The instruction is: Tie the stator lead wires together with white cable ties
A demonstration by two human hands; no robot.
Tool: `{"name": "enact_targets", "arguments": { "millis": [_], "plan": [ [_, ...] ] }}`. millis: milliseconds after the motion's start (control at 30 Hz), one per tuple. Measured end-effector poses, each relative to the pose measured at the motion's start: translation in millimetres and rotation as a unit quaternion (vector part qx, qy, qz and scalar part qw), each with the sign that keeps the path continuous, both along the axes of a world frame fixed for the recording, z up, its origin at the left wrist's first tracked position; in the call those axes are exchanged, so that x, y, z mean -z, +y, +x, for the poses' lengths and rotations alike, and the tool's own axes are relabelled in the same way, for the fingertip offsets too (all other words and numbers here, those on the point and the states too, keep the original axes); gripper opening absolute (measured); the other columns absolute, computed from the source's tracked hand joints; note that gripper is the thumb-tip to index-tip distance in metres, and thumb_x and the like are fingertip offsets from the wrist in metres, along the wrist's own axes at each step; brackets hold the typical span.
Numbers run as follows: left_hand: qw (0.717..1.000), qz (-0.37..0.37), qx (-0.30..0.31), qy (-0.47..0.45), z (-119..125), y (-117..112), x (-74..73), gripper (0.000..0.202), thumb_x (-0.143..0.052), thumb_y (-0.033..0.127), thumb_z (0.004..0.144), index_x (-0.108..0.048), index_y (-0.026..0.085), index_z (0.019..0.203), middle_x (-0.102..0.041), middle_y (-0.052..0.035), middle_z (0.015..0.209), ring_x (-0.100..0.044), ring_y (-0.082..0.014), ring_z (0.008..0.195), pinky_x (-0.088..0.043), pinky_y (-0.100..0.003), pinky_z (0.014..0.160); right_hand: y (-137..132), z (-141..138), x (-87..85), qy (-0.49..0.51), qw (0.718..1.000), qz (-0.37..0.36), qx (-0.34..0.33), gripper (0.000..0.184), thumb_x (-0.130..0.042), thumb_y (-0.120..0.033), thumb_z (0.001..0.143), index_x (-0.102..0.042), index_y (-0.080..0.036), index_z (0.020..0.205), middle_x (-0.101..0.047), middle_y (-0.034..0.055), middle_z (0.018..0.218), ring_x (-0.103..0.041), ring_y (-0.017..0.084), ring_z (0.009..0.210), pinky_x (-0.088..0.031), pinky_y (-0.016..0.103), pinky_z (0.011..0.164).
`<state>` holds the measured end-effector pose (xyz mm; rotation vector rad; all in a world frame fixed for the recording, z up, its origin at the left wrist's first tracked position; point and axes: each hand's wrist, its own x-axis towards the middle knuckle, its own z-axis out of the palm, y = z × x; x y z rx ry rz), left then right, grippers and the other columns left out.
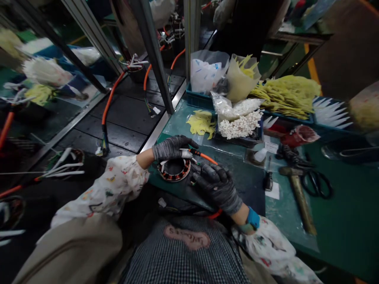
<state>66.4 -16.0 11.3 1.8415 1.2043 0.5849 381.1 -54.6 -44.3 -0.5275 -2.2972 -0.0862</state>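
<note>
On the near edge of the green bench mat, a copper-wound stator ring lies flat, an orange-sheathed lead just beyond it pinched short and firm in the gloved left hand, which suits control, while the gloved right hand curls beside it, grip unclear.

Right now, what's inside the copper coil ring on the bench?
The middle of the copper coil ring shows only a dark hollow, with nothing clear in it. White wire ends lie over its far rim, hiding what is beneath them.
</note>
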Motion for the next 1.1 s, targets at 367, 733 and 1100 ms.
{"name": "enact_targets", "arguments": {
  "millis": [367, 733, 1100],
  "plan": [
    [0.937, 0.299, -0.044, 0.176, 40.9, -88.3, -19.9, 0.053, -0.067, 0.069, 0.112, -0.076, 0.035, 0.153, -0.083, -0.0059, 0.149, -0.071, -0.0314, 0.144, -0.032, -0.058, 0.143, -1.5, -2.5, -46.6, 0.117, 0.963, -0.239, -0.045, 0.010, -0.078, -0.027, 0.112, -0.082, -0.028, 0.121, -0.091, 0.0063, 0.109, -0.089, 0.027, 0.097, -0.075, 0.040, 0.088],
    [0.862, 0.418, -0.212, 0.193, 77.3, -101.4, 16.3, 0.044, -0.052, 0.015, 0.118, -0.073, 0.020, 0.156, -0.082, -0.0129, 0.153, -0.076, -0.0232, 0.148, -0.061, -0.045, 0.130, 6.6, -53.8, -48.3, 0.302, 0.888, -0.324, 0.124, 0.031, -0.075, -0.059, 0.113, -0.078, -0.028, 0.108, -0.088, 0.0063, 0.096, -0.084, 0.028, 0.080, -0.074, 0.043, 0.074],
    [0.910, 0.270, -0.292, 0.114, -28.6, -88.6, -18.5, 0.092, -0.002, 0.065, 0.116, -0.087, 0.030, 0.124, -0.087, -0.0098, 0.139, -0.080, -0.0327, 0.129, -0.066, -0.059, 0.113, 16.9, -97.5, -26.9, 0.262, 0.871, -0.403, -0.102, 0.028, -0.053, -0.048, 0.122, -0.072, -0.028, 0.118, -0.084, 0.0054, 0.106, -0.083, 0.026, 0.097, -0.073, 0.042, 0.093]
  ]
}}
